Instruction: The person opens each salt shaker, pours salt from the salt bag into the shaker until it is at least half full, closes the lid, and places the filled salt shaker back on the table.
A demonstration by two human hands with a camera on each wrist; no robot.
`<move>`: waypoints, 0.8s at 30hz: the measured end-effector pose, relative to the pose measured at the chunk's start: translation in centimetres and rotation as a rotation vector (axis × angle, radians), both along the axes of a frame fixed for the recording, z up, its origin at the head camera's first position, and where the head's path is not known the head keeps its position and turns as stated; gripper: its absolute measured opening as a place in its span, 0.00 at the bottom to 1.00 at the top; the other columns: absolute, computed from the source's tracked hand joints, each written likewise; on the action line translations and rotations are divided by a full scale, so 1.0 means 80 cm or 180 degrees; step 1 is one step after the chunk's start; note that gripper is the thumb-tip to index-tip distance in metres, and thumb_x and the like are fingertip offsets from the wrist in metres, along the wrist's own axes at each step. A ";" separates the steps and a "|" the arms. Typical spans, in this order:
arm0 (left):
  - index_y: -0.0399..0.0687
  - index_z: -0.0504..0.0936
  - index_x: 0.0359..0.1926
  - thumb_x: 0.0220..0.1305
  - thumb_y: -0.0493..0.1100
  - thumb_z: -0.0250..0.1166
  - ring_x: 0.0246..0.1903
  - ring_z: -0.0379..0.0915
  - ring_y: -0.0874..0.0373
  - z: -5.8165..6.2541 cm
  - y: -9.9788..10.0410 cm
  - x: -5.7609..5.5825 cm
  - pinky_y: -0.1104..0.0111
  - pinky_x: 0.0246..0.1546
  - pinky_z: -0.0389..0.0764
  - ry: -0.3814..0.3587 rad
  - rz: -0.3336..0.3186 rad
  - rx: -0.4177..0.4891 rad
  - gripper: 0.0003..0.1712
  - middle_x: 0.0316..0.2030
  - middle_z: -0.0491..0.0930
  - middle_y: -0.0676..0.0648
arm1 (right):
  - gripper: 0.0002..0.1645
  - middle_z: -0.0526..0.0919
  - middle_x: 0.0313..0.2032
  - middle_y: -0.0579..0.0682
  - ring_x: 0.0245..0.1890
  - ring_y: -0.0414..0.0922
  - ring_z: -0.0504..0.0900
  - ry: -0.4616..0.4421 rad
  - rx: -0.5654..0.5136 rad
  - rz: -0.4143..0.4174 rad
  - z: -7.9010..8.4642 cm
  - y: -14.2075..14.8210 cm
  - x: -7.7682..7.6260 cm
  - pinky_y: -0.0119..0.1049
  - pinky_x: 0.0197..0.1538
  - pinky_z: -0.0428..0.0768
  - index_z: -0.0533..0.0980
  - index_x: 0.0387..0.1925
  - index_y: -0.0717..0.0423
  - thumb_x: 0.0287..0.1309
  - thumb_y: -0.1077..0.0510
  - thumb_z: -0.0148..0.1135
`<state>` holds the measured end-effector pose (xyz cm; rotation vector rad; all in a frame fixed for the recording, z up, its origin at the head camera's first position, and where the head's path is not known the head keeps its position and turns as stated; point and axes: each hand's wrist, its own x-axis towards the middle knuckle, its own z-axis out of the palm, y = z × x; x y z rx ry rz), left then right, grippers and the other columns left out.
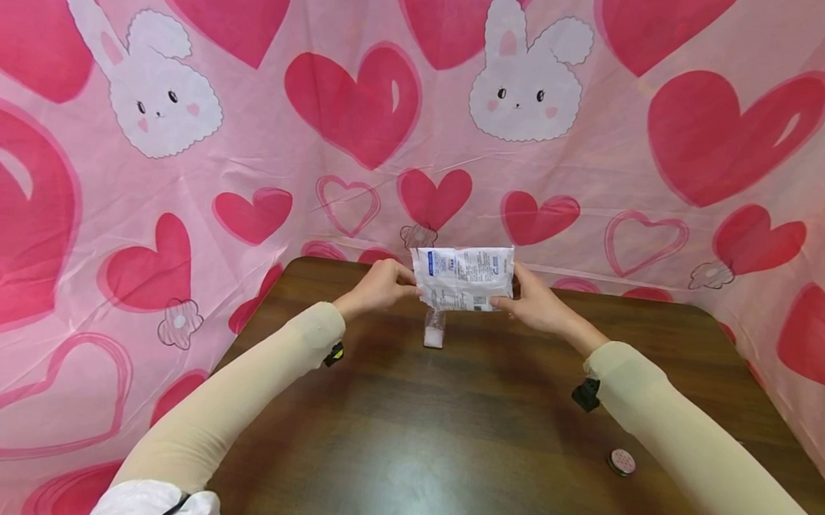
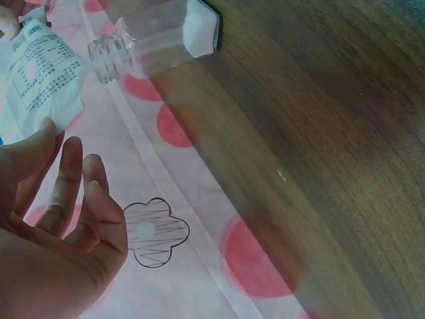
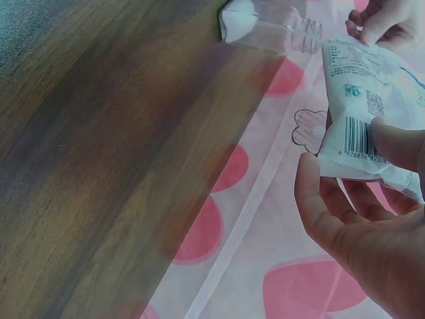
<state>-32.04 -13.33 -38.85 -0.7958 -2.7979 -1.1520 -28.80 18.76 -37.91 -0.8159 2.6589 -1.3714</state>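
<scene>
A white packet [image 1: 461, 279] with blue and black print is held up between both hands, above the far part of the table. My left hand [image 1: 380, 288] pinches its left edge between thumb and finger, the other fingers loosely bent. On the opposite end, my right hand [image 1: 539, 301] grips the packet with the thumb across the printed face, near the barcode, and the fingers behind. Below the packet stands a clear square bottle [image 2: 156, 40] without a cap, white powder [image 3: 239, 20] in its bottom. The packet's torn-looking corner is close to the bottle's threaded neck [image 2: 106, 58].
A round pink lid [image 1: 622, 462] with a dark rim lies on the brown wooden table [image 1: 404, 441], near the right forearm. Pink cloth [image 1: 359, 209] printed with hearts and rabbits hangs behind and at both sides of the table.
</scene>
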 end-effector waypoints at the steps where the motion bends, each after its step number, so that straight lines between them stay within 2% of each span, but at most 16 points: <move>1: 0.41 0.94 0.42 0.67 0.40 0.75 0.27 0.72 0.58 0.000 0.000 0.000 0.67 0.28 0.72 -0.0002 0.0008 0.0007 0.07 0.35 0.89 0.45 | 0.35 0.81 0.55 0.65 0.44 0.57 0.82 0.0002 0.0004 -0.0002 0.000 0.000 -0.001 0.51 0.36 0.85 0.63 0.71 0.62 0.68 0.67 0.69; 9: 0.42 0.94 0.41 0.68 0.41 0.75 0.28 0.71 0.57 -0.003 0.001 0.000 0.67 0.28 0.70 0.0048 0.0041 -0.0020 0.07 0.33 0.89 0.48 | 0.35 0.81 0.55 0.65 0.44 0.57 0.82 0.0012 0.0027 -0.0005 0.001 0.000 -0.002 0.60 0.38 0.84 0.64 0.70 0.63 0.67 0.67 0.70; 17: 0.42 0.94 0.45 0.67 0.40 0.75 0.31 0.73 0.56 -0.001 0.002 0.002 0.67 0.29 0.72 -0.0012 0.0073 0.0021 0.08 0.36 0.89 0.51 | 0.36 0.80 0.55 0.64 0.44 0.58 0.81 0.0000 0.0035 0.0013 0.002 0.001 -0.005 0.60 0.39 0.84 0.64 0.70 0.62 0.67 0.67 0.70; 24: 0.42 0.94 0.44 0.67 0.40 0.75 0.30 0.72 0.56 -0.001 0.003 0.000 0.67 0.28 0.71 0.0012 0.0071 0.0012 0.08 0.35 0.89 0.51 | 0.37 0.80 0.55 0.65 0.44 0.57 0.81 0.0035 0.0035 0.0051 0.002 0.003 -0.007 0.53 0.37 0.85 0.63 0.71 0.62 0.67 0.66 0.70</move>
